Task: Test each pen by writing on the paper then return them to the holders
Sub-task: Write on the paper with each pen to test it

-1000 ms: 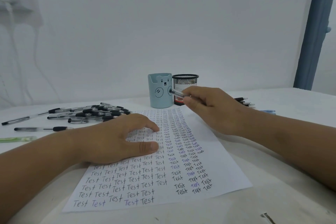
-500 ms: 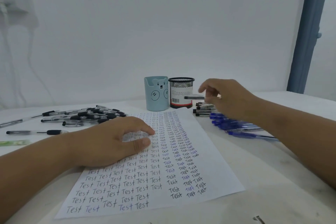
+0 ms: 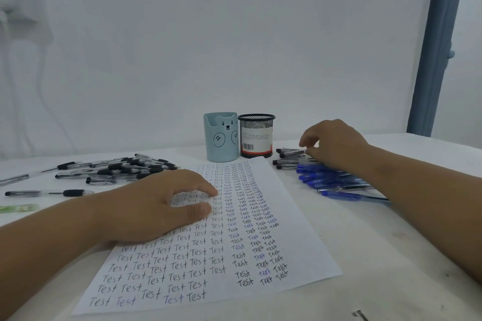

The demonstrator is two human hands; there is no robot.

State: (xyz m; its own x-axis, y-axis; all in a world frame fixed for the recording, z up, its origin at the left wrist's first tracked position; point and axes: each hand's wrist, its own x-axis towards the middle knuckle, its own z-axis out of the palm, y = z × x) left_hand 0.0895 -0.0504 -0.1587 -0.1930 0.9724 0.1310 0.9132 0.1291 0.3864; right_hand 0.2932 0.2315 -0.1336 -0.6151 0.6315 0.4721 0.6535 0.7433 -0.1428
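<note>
While our right hand (image 3: 336, 146) hangs over the far end of the right-side pile, its fingertips (image 3: 307, 149) curl down onto a black pen (image 3: 292, 152) lying on top of that pile. Whether they pinch it or only touch it, we cannot tell. The pen's long axis runs sideways, its capped end pointing away from the fingertips toward the holders. The blue pens (image 3: 336, 182) lie nearer to us, under the wrist, fanned along much the same line.

The mesh holder (image 3: 257, 135) stands just beyond the pen's free end, to the left of this hand, with the bear holder (image 3: 221, 138) touching it on the far side. Both mouths open upward, so we judge the coming move turns on swinging a flat pen upright, whichever way it goes next.

Our left hand (image 3: 159, 206) rests flat on the paper (image 3: 287, 216), fingers relaxed, holding nothing. A second pile of black pens (image 3: 117, 169) lies beyond its knuckles. For the right-side pile, the right hand is plainly the nearer one.
</note>
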